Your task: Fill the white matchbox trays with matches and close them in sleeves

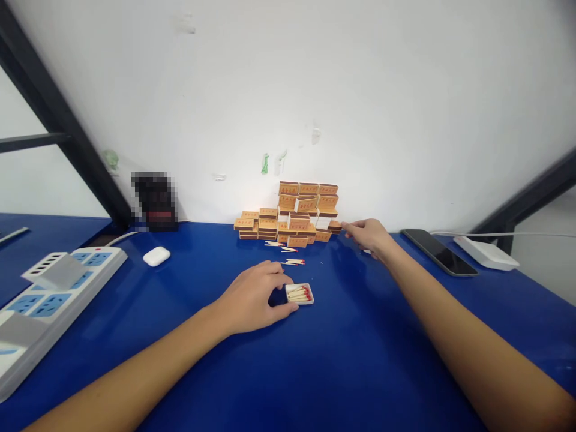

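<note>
An open matchbox tray (292, 287) with several red-tipped matches (299, 294) inside lies flat on the blue table. My left hand (258, 297) grips its left end, thumb at the near corner and fingers at the far one. Against the wall stands a stack of orange matchboxes (298, 225). At the stack's lower right end, my right hand (366, 234) has its fingertips closed on the edge of a matchbox (334, 227); part of the grip is hidden. Loose matches (294, 262) lie in small groups between the stack and the tray.
To the left are a white power strip (67, 282) and a white earbud case (156, 256). A phone (438, 252) and a white box (486, 252) with a cable lie at the right. A pale wall (382, 120) closes off the back.
</note>
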Available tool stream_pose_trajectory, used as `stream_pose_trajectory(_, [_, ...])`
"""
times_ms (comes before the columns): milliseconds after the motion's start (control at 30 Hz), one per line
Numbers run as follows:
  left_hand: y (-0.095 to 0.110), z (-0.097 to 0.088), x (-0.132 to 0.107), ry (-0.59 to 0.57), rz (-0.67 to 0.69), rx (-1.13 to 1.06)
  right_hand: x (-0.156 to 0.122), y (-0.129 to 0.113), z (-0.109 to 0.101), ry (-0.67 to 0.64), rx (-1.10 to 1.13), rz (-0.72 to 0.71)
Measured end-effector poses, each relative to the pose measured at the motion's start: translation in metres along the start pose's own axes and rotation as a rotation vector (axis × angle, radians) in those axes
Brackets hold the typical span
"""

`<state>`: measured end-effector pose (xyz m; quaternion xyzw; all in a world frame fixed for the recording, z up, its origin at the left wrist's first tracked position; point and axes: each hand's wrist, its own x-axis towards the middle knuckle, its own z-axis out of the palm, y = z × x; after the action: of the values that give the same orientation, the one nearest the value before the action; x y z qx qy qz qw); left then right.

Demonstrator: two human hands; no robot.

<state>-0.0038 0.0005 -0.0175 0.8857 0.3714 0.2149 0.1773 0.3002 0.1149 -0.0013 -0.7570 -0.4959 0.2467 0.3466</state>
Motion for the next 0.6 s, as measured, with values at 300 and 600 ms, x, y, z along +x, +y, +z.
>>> stream_pose_trajectory(300, [-0.004,-0.007,0.002,0.045,-0.015,0.053,-0.006,-0.003,-0.01,0.092,0.189,0.001])
stream_pose_trajectory(600, [-0.015,-0.02,0.007,0.375,0.013,0.062,-0.098,-0.021,-0.012,-0.435,0.399,-0.252])
